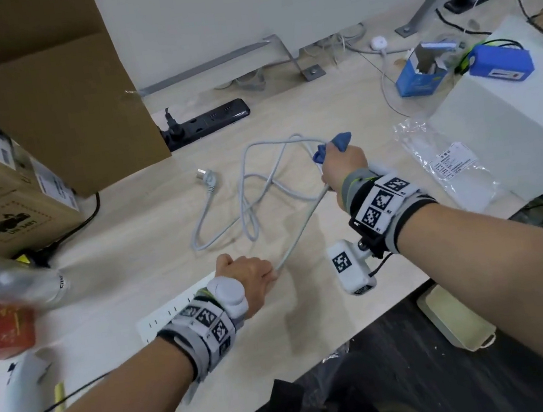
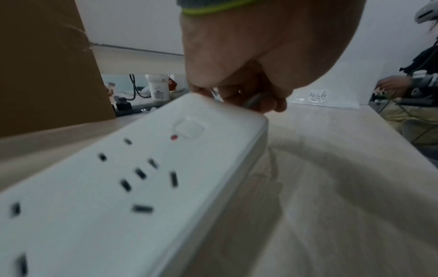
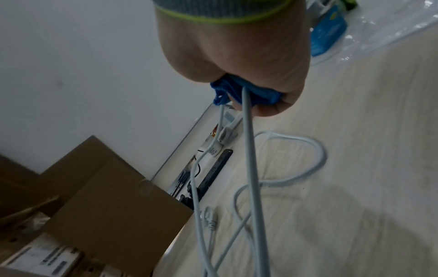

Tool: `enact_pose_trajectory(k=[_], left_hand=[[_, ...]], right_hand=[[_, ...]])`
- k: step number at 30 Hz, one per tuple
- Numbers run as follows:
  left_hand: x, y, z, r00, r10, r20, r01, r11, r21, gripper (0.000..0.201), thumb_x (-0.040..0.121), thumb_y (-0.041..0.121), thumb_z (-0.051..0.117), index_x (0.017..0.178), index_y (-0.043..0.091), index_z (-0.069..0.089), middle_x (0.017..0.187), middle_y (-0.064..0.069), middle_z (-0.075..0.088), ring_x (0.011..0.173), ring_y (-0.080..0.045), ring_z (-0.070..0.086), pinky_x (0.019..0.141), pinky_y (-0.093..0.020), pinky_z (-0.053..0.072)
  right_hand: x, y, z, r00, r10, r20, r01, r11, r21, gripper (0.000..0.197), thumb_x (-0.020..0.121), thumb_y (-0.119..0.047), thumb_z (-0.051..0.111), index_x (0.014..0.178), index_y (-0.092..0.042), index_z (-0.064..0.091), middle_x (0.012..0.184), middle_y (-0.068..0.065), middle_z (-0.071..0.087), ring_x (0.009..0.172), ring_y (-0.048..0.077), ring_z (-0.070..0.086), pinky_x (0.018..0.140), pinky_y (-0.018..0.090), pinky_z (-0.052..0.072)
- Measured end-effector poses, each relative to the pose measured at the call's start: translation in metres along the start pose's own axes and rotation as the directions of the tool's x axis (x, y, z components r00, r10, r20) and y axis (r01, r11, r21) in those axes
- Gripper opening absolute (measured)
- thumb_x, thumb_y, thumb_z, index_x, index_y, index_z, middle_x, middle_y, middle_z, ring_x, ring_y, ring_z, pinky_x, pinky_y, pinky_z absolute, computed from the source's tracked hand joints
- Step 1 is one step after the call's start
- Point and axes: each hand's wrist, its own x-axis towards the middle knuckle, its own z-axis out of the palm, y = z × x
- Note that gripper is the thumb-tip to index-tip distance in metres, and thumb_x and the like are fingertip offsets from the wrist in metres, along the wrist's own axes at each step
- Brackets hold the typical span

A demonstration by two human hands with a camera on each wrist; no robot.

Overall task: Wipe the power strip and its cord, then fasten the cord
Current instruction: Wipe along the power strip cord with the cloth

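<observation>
Left hand (image 1: 252, 279) pinching cord (image 1: 296, 233) beside power strip (image 2: 132, 187), right hand (image 1: 344, 168) gripping blue cloth (image 1: 341, 141) (wrapped round cord)

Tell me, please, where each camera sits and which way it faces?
Head: above, looking down at the desk; both forearms, left hand, right hand.
Left wrist: along the left hand toward the white power strip.
Right wrist: along the right hand gripping blue cloth around the cord.
All share the cord.
</observation>
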Motion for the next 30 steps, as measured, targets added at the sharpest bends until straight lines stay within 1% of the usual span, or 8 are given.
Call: enact_pose_trajectory(k=[5, 7, 9, 13, 17, 21, 25, 30], left_hand=[[0.022, -0.012, -0.015, 0.988, 0.005, 0.157, -0.030, 0.988, 0.154, 0.023, 0.098, 0.034, 0.036, 0.077, 0.029, 0.046, 0.084, 0.013, 0.057, 0.092, -0.017, 0.049, 0.093, -0.036, 0.027], [0.029, -0.015, -0.022, 0.954, -0.048, 0.295, -0.025, 0.971, 0.239, 0.020, 0.097, 0.031, 0.037, 0.078, 0.032, 0.045, 0.084, 0.010, 0.047, 0.090, -0.017, 0.037, 0.096, -0.038, 0.027], [0.035, -0.013, -0.027, 0.925, -0.085, 0.370, -0.010, 0.969, 0.247, 0.014, 0.095, 0.029, 0.038, 0.087, 0.035, 0.048, 0.098, 0.004, 0.049, 0.096, -0.021, 0.039, 0.098, -0.039, 0.025], [0.037, -0.004, -0.026, 0.966, -0.117, 0.232, 0.076, 0.981, 0.179, 0.029, 0.096, 0.027, 0.042, 0.118, 0.017, 0.058, 0.121, -0.004, 0.060, 0.111, -0.025, 0.056, 0.090, -0.033, 0.040], [0.038, 0.011, -0.015, 0.983, -0.157, 0.093, 0.175, 0.952, -0.252, 0.032, 0.097, 0.035, 0.042, 0.128, 0.026, 0.047, 0.115, -0.002, 0.064, 0.103, -0.027, 0.060, 0.086, -0.034, 0.046], [0.044, 0.025, 0.000, 0.964, -0.267, -0.012, 0.217, 0.807, -0.549, 0.021, 0.096, 0.032, 0.045, 0.096, 0.018, 0.062, 0.098, -0.006, 0.067, 0.089, -0.028, 0.061, 0.082, -0.039, 0.048], [0.035, 0.034, 0.003, 0.945, -0.304, -0.123, 0.102, 0.630, -0.770, 0.022, 0.097, 0.017, 0.044, 0.081, 0.016, 0.058, 0.069, 0.001, 0.056, 0.063, -0.014, 0.049, 0.057, -0.020, 0.038], [0.035, 0.047, -0.011, 0.929, -0.312, -0.197, 0.041, 0.618, -0.785, 0.025, 0.094, 0.015, 0.050, 0.072, 0.019, 0.062, 0.056, 0.006, 0.048, 0.053, -0.007, 0.042, 0.050, -0.013, 0.033]], right_hand=[[0.005, 0.002, -0.005, 0.995, -0.014, -0.099, 0.018, 0.999, 0.040, 0.027, 0.098, -0.029, 0.040, 0.091, -0.006, 0.054, 0.097, 0.017, 0.063, 0.078, 0.026, 0.056, 0.073, 0.037, 0.054], [0.008, 0.000, -0.007, 0.989, 0.033, -0.141, -0.019, 0.995, 0.100, 0.033, 0.099, -0.025, 0.042, 0.069, -0.009, 0.045, 0.072, 0.003, 0.053, 0.063, 0.019, 0.053, 0.055, 0.025, 0.047], [0.009, 0.001, -0.009, 0.987, 0.051, -0.155, -0.034, 0.994, 0.108, 0.036, 0.098, -0.022, 0.043, 0.063, -0.015, 0.039, 0.065, -0.003, 0.044, 0.058, 0.015, 0.046, 0.051, 0.021, 0.039], [0.013, 0.003, -0.007, 0.992, 0.051, -0.114, -0.026, 0.977, 0.212, 0.020, 0.096, -0.023, 0.046, 0.083, -0.010, 0.052, 0.081, 0.006, 0.058, 0.071, 0.021, 0.054, 0.058, 0.029, 0.040], [0.018, -0.005, -0.010, 0.993, 0.078, -0.093, -0.050, 0.961, 0.273, 0.029, 0.095, -0.023, 0.047, 0.067, -0.015, 0.049, 0.064, 0.002, 0.052, 0.056, 0.018, 0.046, 0.054, 0.028, 0.036], [0.016, -0.008, -0.010, 0.990, 0.116, -0.083, -0.081, 0.937, 0.341, 0.027, 0.096, -0.030, 0.048, 0.075, -0.013, 0.051, 0.060, 0.003, 0.047, 0.049, 0.018, 0.043, 0.049, 0.027, 0.036], [0.010, -0.004, -0.008, 0.986, 0.118, -0.120, -0.069, 0.934, 0.349, 0.026, 0.098, -0.027, 0.044, 0.080, -0.010, 0.053, 0.058, 0.001, 0.049, 0.048, 0.015, 0.045, 0.046, 0.024, 0.035], [-0.019, 0.034, 0.021, 0.995, 0.059, -0.076, -0.040, 0.974, 0.224, 0.022, 0.099, -0.026, 0.040, 0.096, -0.009, 0.054, 0.068, -0.001, 0.056, 0.056, 0.015, 0.051, 0.059, 0.030, 0.043]])
